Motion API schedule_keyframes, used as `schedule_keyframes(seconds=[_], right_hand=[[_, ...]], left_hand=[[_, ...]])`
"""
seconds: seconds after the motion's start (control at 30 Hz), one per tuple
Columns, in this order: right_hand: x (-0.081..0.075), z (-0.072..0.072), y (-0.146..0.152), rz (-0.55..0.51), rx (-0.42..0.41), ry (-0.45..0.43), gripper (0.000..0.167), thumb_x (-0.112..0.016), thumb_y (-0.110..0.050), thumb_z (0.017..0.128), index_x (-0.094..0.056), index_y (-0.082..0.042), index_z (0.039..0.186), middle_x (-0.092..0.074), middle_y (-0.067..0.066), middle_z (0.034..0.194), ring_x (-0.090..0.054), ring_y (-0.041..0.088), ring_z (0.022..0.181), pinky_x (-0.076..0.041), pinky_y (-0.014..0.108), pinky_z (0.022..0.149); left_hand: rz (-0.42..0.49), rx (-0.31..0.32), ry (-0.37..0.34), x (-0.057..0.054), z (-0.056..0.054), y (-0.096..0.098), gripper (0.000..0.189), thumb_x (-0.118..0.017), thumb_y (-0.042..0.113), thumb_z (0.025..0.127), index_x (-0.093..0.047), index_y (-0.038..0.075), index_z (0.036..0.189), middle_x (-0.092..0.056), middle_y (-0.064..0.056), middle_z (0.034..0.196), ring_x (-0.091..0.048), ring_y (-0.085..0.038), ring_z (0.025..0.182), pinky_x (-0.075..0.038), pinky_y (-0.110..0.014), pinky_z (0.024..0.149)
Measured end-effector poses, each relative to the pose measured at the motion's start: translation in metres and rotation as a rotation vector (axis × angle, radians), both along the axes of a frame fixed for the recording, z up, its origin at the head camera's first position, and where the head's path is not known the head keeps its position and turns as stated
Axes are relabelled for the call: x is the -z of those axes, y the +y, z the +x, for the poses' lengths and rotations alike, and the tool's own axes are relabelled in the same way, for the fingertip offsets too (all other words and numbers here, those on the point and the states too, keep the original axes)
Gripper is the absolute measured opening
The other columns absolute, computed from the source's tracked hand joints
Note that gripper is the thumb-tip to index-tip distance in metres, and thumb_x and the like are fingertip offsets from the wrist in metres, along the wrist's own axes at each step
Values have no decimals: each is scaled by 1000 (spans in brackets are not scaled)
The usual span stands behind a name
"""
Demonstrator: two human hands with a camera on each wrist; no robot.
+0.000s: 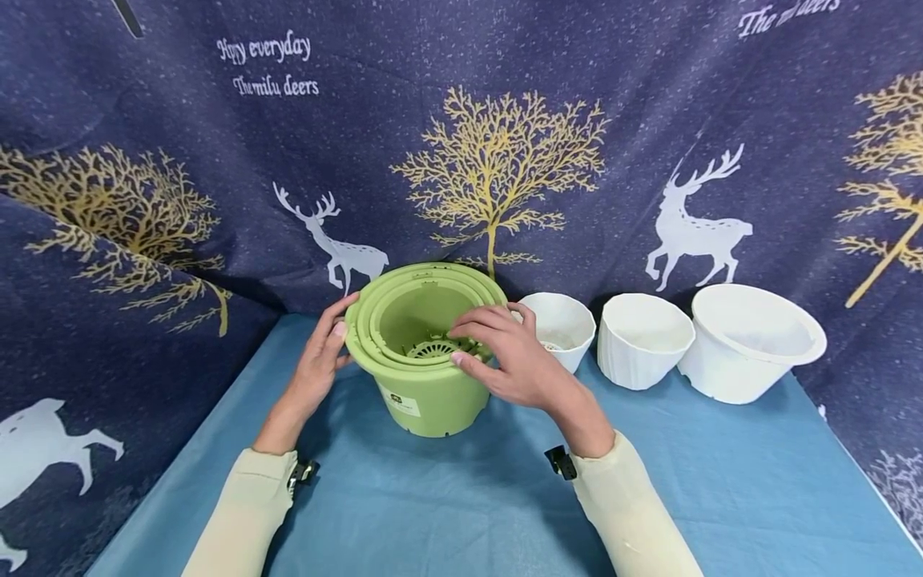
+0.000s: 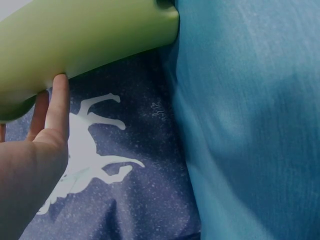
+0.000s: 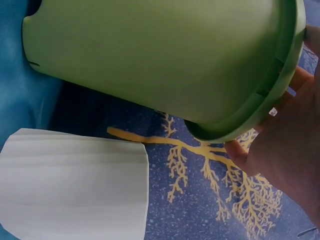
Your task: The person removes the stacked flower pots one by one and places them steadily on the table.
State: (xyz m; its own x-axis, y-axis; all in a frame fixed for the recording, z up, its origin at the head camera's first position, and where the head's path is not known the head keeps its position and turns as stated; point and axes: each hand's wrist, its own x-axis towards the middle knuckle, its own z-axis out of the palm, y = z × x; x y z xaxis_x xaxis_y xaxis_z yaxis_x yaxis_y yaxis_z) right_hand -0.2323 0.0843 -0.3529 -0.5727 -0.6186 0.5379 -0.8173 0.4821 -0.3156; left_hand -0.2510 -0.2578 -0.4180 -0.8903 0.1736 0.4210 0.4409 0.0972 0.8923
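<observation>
A stack of nested green flowerpots (image 1: 433,401) stands on the table, its outer pot bearing a pale label (image 1: 400,403). Concentric rims show from above, and a slotted base (image 1: 433,349) is visible inside the innermost pot. My left hand (image 1: 317,353) touches the left side of the outer pot at its rim; in the left wrist view its fairly straight fingers (image 2: 60,100) rest against the green wall. Over the right rim, my right hand (image 1: 505,353) grips with curled fingers reaching inside and the thumb at the front. In the right wrist view, a finger lies under the outer rim (image 3: 290,70).
Right of the green stack stand a small white pot (image 1: 555,308), a ribbed white pot (image 1: 642,353) and a wider white pot (image 1: 735,373). A blue cloth (image 1: 447,513) covers the table. A dark printed curtain (image 1: 548,48) hangs close behind.
</observation>
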Motion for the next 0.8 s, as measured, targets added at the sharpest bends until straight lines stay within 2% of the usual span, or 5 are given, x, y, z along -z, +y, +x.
schedule_keyframes(seconds=[0.23, 0.5, 0.8], right_hand=[[2, -2, -4, 42, 6, 40, 31, -51, -37, 112, -77, -25, 122, -69, -8, 127, -55, 19, 128, -18, 67, 113], [1, -4, -7, 66, 25, 61, 33, -48, -32, 112, -80, -27, 105, -73, -12, 110, -57, 18, 120, -19, 67, 112], [-4, -4, -13, 114, 70, 97, 40, -42, -24, 109, -77, -27, 91, -72, -13, 99, -59, 16, 110, -23, 66, 112]], left_hand=[[8, -10, 4, -1, 0, 0, 50, -35, 27, 118, -36, 18, 167, -56, -7, 123, -63, -12, 112, -61, -30, 83], [13, -10, -3, -1, -1, 0, 50, -36, 27, 118, -36, 18, 167, -56, -7, 124, -62, -12, 112, -61, -30, 83], [-12, -15, 0, -1, 0, -1, 50, -35, 27, 118, -36, 19, 167, -55, -7, 126, -62, -13, 114, -61, -32, 84]])
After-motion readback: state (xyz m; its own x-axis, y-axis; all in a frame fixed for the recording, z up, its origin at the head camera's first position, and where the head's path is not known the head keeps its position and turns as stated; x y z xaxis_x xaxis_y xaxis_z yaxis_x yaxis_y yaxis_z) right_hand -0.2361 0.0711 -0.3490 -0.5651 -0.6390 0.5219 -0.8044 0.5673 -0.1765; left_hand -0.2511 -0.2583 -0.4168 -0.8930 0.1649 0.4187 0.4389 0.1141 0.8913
